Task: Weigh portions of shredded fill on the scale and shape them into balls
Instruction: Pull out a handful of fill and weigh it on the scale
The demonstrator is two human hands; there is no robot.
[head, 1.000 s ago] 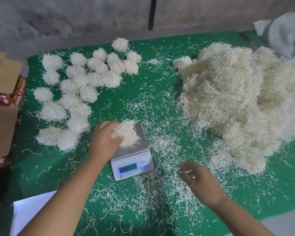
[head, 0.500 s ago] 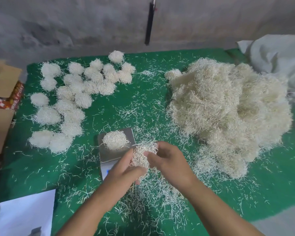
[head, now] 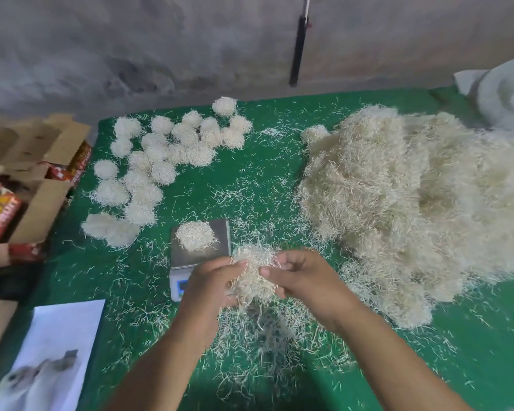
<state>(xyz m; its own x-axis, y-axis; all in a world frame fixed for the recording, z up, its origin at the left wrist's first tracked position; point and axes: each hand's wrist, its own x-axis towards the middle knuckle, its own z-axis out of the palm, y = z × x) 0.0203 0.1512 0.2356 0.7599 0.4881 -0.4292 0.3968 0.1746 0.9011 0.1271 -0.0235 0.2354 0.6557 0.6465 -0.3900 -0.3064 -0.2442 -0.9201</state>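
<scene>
While held, clump (head: pixel 254 274) loose, straggly

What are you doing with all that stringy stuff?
A person is making little balls out of shredded fill. Both hands, the left hand and the right hand, hold one clump of fill between them, just in front of the scale. Another portion sits on the scale's plate. Finished balls lie in a bunch at the back left of the green table, and a big loose heap waits on the right.
</scene>
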